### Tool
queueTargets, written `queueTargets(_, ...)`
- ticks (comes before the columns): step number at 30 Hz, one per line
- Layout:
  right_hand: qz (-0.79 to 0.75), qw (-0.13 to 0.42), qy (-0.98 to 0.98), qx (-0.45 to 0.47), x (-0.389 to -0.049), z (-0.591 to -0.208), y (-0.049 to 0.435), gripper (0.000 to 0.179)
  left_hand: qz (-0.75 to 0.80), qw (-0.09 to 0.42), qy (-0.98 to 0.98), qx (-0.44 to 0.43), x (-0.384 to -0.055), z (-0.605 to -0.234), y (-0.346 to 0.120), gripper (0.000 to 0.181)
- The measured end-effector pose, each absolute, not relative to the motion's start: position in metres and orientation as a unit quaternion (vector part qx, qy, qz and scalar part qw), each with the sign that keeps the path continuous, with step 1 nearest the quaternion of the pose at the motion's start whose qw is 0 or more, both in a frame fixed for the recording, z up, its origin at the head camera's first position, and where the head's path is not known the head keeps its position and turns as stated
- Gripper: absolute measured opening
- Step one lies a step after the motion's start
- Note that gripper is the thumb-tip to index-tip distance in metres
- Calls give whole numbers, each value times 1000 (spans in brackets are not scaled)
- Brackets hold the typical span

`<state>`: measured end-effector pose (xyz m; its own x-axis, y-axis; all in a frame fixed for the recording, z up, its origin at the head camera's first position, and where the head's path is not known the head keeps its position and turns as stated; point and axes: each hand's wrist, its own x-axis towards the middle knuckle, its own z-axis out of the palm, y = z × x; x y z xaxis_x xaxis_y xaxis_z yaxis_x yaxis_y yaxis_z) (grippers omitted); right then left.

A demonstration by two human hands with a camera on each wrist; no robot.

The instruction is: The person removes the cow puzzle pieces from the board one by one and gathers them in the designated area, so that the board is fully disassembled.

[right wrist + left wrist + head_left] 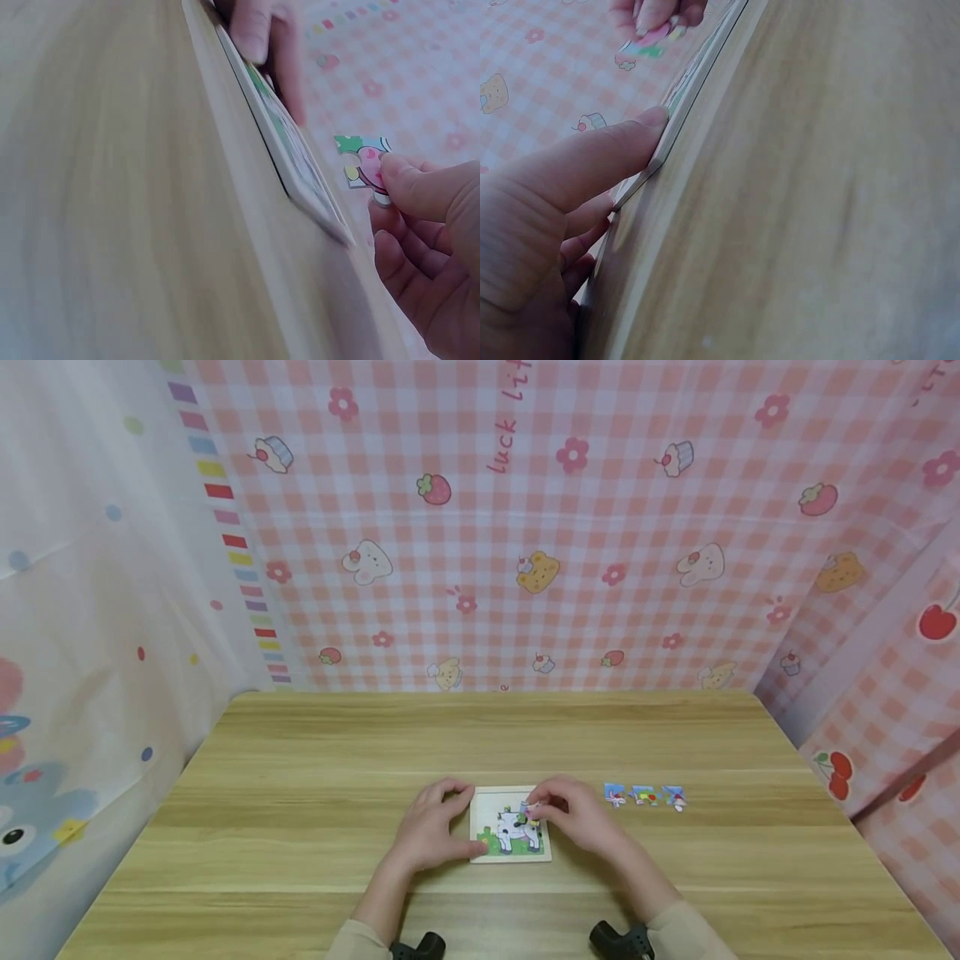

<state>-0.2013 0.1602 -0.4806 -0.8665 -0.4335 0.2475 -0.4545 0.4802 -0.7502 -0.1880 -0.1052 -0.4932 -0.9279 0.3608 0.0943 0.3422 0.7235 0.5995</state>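
Note:
A small square wooden puzzle board lies flat on the table, partly filled with pieces that show a white cow on green grass. My left hand grips the board's left side, with the thumb on its lower left corner and the fingers along the edge. Over the board's right part, my right hand pinches a puzzle piece between thumb and fingers. Pink, green, yellow and light blue patches show on that piece, and the right wrist view has it held up off the board.
Three loose puzzle pieces, a left one, a middle one and a right one, lie in a row right of the board. The wood-grain table backs onto a pink checked cloth. Printed cloths hang at both sides.

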Motion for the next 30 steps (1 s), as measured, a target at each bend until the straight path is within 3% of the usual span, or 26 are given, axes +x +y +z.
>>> queueTargets(8, 437, 46, -864, 246, -193, -479, 205, 4, 324, 14, 926, 192, -188, -492, -105, 90)
queueTargets(17, 452, 61, -854, 251, -180, -476, 249, 14, 325, 16, 926, 193, -187, -491, -105, 90)
queueTargets(30, 438, 86, -857, 259, -176, -481, 282, 18, 327, 16, 925, 194, -187, -490, -105, 90)
